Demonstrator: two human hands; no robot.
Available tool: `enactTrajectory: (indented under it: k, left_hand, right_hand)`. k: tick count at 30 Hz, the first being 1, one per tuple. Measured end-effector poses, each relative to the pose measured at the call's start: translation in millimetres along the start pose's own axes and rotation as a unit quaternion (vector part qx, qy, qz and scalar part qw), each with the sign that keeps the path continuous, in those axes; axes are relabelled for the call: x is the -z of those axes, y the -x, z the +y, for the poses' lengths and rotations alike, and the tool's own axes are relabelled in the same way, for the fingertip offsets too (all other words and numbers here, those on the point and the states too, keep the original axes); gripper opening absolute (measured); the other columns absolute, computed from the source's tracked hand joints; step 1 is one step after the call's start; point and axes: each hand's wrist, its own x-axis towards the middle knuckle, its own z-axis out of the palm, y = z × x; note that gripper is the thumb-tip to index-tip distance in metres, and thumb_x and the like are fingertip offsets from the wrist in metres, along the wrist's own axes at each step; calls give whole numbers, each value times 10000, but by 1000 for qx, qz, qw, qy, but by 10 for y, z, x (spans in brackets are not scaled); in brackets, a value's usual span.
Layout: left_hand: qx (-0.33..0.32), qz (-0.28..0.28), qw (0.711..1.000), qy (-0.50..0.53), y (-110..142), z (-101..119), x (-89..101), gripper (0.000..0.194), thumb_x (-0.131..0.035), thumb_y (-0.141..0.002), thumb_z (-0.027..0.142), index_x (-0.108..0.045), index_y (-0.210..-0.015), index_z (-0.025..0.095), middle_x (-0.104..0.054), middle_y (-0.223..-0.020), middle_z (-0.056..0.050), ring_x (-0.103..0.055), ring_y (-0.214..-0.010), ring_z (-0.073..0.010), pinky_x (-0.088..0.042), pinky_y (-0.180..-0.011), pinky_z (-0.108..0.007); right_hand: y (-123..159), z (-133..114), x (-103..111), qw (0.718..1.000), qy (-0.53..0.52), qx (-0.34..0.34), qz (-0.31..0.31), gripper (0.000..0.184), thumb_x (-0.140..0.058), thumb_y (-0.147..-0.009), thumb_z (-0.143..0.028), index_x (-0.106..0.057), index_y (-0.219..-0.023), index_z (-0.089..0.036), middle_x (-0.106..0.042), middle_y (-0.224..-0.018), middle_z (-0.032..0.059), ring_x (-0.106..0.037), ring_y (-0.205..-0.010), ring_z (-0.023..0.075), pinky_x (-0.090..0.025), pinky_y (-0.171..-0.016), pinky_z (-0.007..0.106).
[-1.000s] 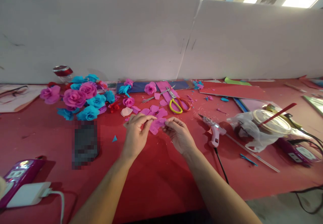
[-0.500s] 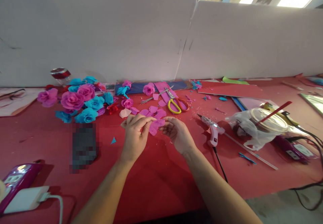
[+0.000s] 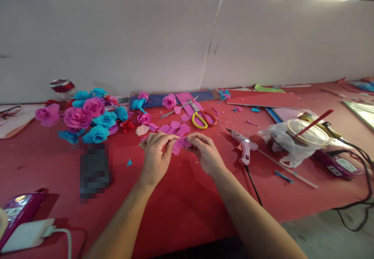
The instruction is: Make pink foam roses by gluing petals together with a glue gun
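Observation:
Between my hands is a small pink paper flower [image 3: 177, 148] with spread petals. My left hand [image 3: 159, 152] pinches it from the left, thumb against forefinger. From the other side, my right hand [image 3: 206, 154] grips its right edge between thumb and finger. Just beyond my fingers, loose pink petals [image 3: 169, 128] lie scattered on the red table [image 3: 181, 212]. Scissors [image 3: 199, 119] with yellow and orange handles rest behind them, beside a strip of pink paper [image 3: 187, 102]. Part of the flower is covered by my fingertips.
A bunch of pink and blue paper roses [image 3: 77, 117] stands at left, behind a blurred dark object [image 3: 95, 169]. A glue gun [image 3: 244, 150] with its cord lies at right, near a bagged lidded bowl [image 3: 306, 134]. Power strips [image 3: 336, 165] and a white charger [image 3: 29, 233] sit outward.
My right thumb and fingers have closed onto the flower's right edge. My left hand keeps its pinch. The view has shifted slightly, moving the table things a little left.

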Motion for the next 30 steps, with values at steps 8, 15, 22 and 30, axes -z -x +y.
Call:
enactTrajectory:
  k: [8,15,22,30]
  left_hand:
    - [-1,-37,999,-2,-11,-22,5,264,-464,-913,336,-666,-1074,284,-689,-905,-22,-534,-902,-202,-326,-849,-374]
    - [-2,-54,998,17,-28,-22,22,231,-482,-903,326,-691,-975,261,-692,-891,-28,-557,-873,-190,-374,-809,-345]
    - [-38,-86,992,85,-120,-49,73,201,-504,-888,273,-693,-941,228,-683,-922,-40,-602,-870,-167,-441,-825,-320]
    - [146,-258,928,226,-333,-67,258,198,-598,-790,340,-695,-902,209,-658,-736,-15,-561,-618,-122,-434,-578,-253]
  right_hand:
    - [11,-41,6,997,60,45,-5,81,-654,-683,-259,-675,-657,-185,-595,-608,-9,-500,-565,107,-398,-599,250]
    - [-5,-65,27,990,114,80,-24,108,-612,-720,-239,-668,-647,-183,-588,-584,-12,-501,-566,105,-392,-588,246]
    - [-17,-54,34,986,131,100,-23,110,-602,-737,-234,-669,-669,-179,-594,-594,-15,-518,-568,104,-411,-596,245]
    - [-32,-70,72,974,185,123,-52,88,-596,-732,-224,-665,-700,-179,-559,-577,-28,-486,-547,98,-377,-554,234]
